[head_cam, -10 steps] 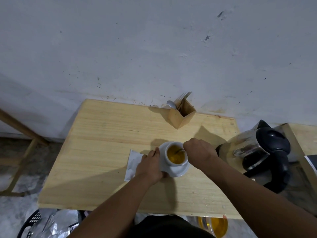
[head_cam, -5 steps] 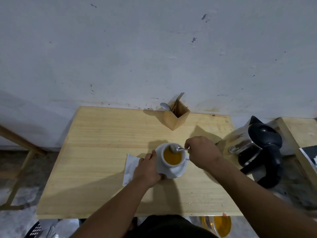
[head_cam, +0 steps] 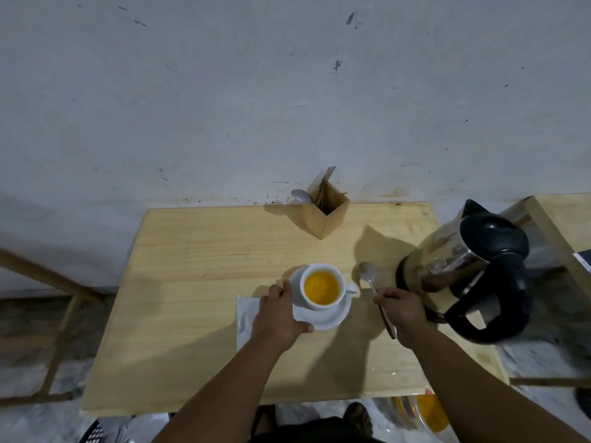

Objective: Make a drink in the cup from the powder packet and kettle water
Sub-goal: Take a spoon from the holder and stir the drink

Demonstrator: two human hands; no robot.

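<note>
A white cup (head_cam: 341, 284) full of orange drink stands on a white saucer (head_cam: 332, 318) near the middle of the wooden table (head_cam: 192, 298). My left hand (head_cam: 278, 318) grips the saucer's left rim. My right hand (head_cam: 401, 314) holds a metal spoon (head_cam: 367, 274) to the right of the cup, its bowl out of the drink and low over the table. A white packet (head_cam: 245, 318) lies flat under my left hand, partly hidden. The steel and black kettle (head_cam: 473, 276) stands at the right edge of the table.
A wooden cutlery box (head_cam: 329, 215) with a spoon and forks stands at the back by the wall. Another wooden surface (head_cam: 566, 225) lies to the right. A wooden frame (head_cam: 48, 298) stands to the left. A container of orange liquid (head_cam: 428, 414) sits below the table's front edge.
My right hand has lifted the spoon out of the cup and moved it to the right of the cup. My left hand stays on the saucer.
</note>
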